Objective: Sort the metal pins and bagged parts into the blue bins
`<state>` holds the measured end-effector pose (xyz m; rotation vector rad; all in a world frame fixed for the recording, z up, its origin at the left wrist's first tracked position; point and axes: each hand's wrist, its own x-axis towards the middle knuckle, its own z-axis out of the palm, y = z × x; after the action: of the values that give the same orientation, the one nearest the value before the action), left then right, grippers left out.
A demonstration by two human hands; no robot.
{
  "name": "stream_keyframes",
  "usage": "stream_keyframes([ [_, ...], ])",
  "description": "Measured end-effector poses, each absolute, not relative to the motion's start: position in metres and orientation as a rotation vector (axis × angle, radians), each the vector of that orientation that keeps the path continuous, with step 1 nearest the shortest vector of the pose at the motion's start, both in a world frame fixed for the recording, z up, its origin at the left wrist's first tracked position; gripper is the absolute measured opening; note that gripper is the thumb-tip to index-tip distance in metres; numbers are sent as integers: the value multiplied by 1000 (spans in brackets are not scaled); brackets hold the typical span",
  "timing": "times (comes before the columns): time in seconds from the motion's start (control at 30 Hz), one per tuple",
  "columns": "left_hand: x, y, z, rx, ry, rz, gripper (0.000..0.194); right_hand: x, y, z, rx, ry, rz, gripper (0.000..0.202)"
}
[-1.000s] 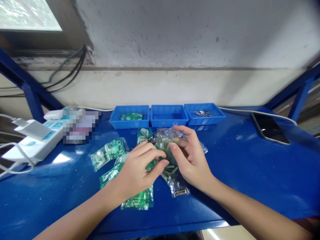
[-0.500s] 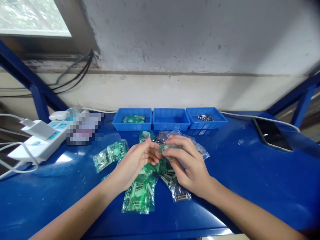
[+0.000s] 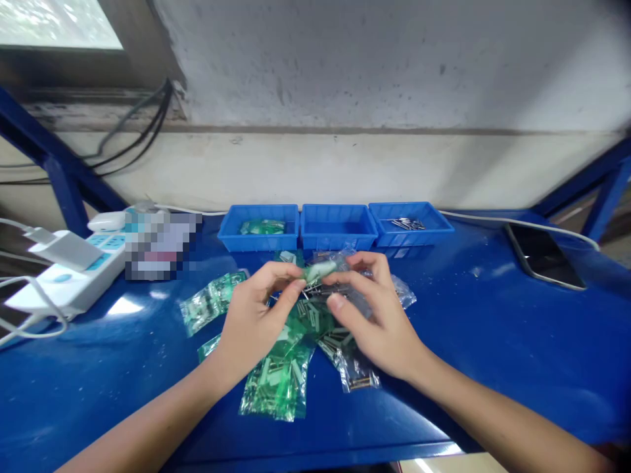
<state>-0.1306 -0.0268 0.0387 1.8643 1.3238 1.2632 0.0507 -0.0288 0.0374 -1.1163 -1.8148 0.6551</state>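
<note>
Between my hands, above the pile, is a small green plastic packet (image 3: 320, 269) with pale pieces in it. My left hand (image 3: 266, 309) pinches its left end between thumb and fingers. My right hand (image 3: 377, 312) has its fingertips on the packet's right side, with the thumb a little apart below. Beneath them lie green bags of pale pieces and screws (image 3: 276, 384) and a clear bag of screws (image 3: 359, 374). Another green bag (image 3: 211, 302) rests left of my left hand. The pile's middle is partly hidden by my fingers.
Three blue bins line the wall: the left bin (image 3: 259, 243) holds green packets, the middle bin (image 3: 338, 243) shows nothing inside, the right bin (image 3: 414, 240) holds metal screws. A power strip (image 3: 64, 282) with white cables sits left; a phone (image 3: 545, 256) lies right.
The green packet now shows more plainly between my hands. My left thumb and fingers have closed on its left end. The view has shifted slightly.
</note>
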Motion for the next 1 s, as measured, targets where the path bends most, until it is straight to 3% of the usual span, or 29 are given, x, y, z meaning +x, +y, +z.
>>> stream_keyframes([
  [0.1,-129,-29,37,2355,1170,1339,14,51,-22,37,-1167,-1623,1115,42],
  [0.2,-126,-31,36,2516,1106,1334,18,50,-20,37,-1146,-1476,1324,38],
  [0.3,-125,-31,36,2358,1290,1351,15,49,-22,39,-1134,-1438,1261,25],
  [0.43,-128,-29,41,1856,1337,1202,9,48,-27,39,-1145,-1549,930,15],
  [0.57,-128,-28,41,1389,1147,996,31,49,-27,35,-953,-1756,550,18],
  [0.67,-127,-28,39,1230,1031,950,26,51,-26,34,-804,-1859,399,28],
  [0.9,-127,-27,41,1250,1030,977,21,53,-25,32,-746,-1895,356,40],
  [1.0,-129,-27,41,1349,1090,1043,18,54,-25,33,-773,-1852,639,40],
])
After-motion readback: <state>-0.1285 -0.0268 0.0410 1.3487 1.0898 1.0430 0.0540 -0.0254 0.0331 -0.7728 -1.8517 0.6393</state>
